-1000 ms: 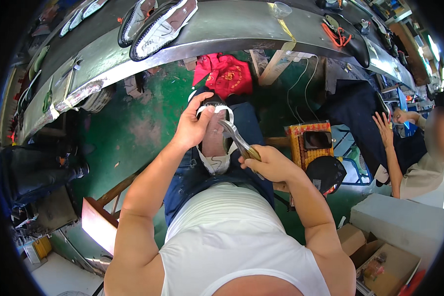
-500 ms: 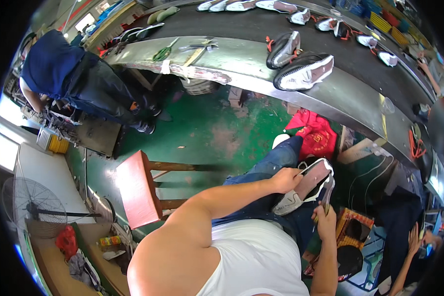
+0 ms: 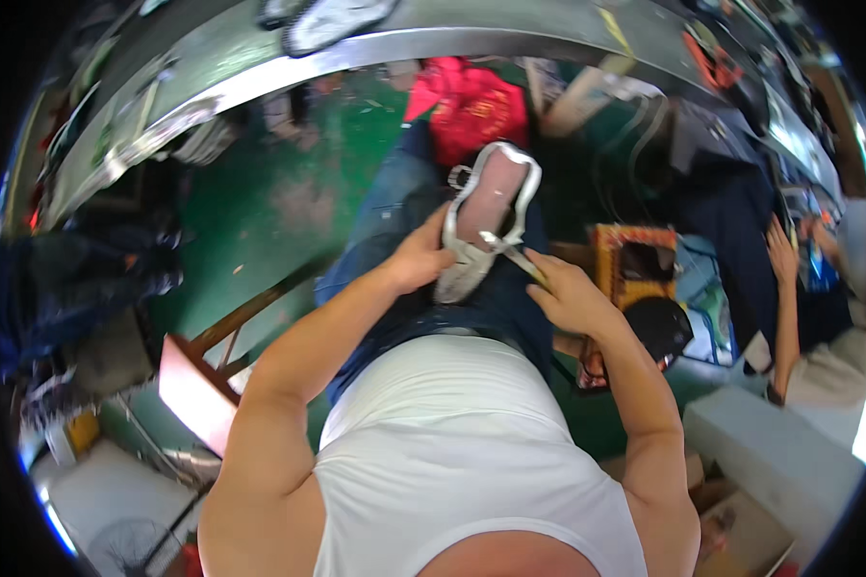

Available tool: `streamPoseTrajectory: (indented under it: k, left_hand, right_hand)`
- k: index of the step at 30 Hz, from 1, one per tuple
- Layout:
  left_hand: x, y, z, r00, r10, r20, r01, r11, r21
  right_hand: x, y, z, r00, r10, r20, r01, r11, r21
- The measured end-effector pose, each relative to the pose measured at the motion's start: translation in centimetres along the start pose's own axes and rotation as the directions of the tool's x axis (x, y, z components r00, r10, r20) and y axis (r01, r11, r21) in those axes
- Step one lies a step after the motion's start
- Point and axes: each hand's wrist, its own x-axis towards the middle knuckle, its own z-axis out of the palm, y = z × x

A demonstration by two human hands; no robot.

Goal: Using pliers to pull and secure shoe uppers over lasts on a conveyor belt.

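A white shoe (image 3: 496, 192) with a brownish-pink insole lies tilted over the person's lap, insole side up, its closed end toward the waist and its white-rimmed far end pointing away; the left hand (image 3: 423, 258) grasps its left side near the closed end, the grip wrapped against the upper; the right hand (image 3: 577, 293) has its grip clenched around the yellowish handles of metal pincers (image 3: 512, 252), whose head meets the shoe at the right of the upper's inner edge, though blur hides whether it bites; beneath are blue jeans (image 3: 375, 231), with a white tank top (image 3: 452, 413) nearer; past the knees a red cloth (image 3: 476, 111) lies on the green floor (image 3: 241, 212); to the right a dark phone (image 3: 649, 260) rests on an orange woven mat (image 3: 609, 255), with a black cap (image 3: 659, 327) just below it; farther right is a co-worker's raised hand (image 3: 782, 250); a stool with a reddish seat (image 3: 197, 394) stands at the left; across the top runs a metal-edged desk (image 3: 510, 43), bearing another white shoe (image 3: 335, 24) at its edge.
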Motion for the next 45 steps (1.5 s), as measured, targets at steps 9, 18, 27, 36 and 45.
streamPoseTrajectory:
  k: [9,18,27,36,45]
  left_hand:
    - [-0.5,1.4,2.1,0.988,-0.132,0.085,0.125,0.989,0.081]
    - [1.3,3.6,4.5,0.891,-0.358,-0.277,0.218,0.876,-0.43]
    - [3.0,0.4,2.7,0.808,0.073,-0.585,0.299,0.805,0.512]
    - [2.2,-0.9,2.4,0.834,0.483,-0.267,-0.087,0.594,0.8]
    - [1.9,3.4,2.4,0.986,0.071,-0.148,0.104,0.424,0.9]
  right_hand:
    - [2.7,-3.6,-2.3,0.993,0.054,0.108,-0.002,0.902,-0.432]
    - [4.9,-2.6,-1.8,0.931,0.21,0.3,-0.104,0.937,-0.333]
    - [3.7,-2.5,-0.7,0.953,0.255,0.166,-0.245,0.966,-0.08]
    - [5.5,-1.7,-0.5,0.972,0.23,-0.053,-0.233,0.899,-0.371]
    - [6.0,-1.2,-6.3,0.734,0.548,0.401,-0.646,0.746,0.161]
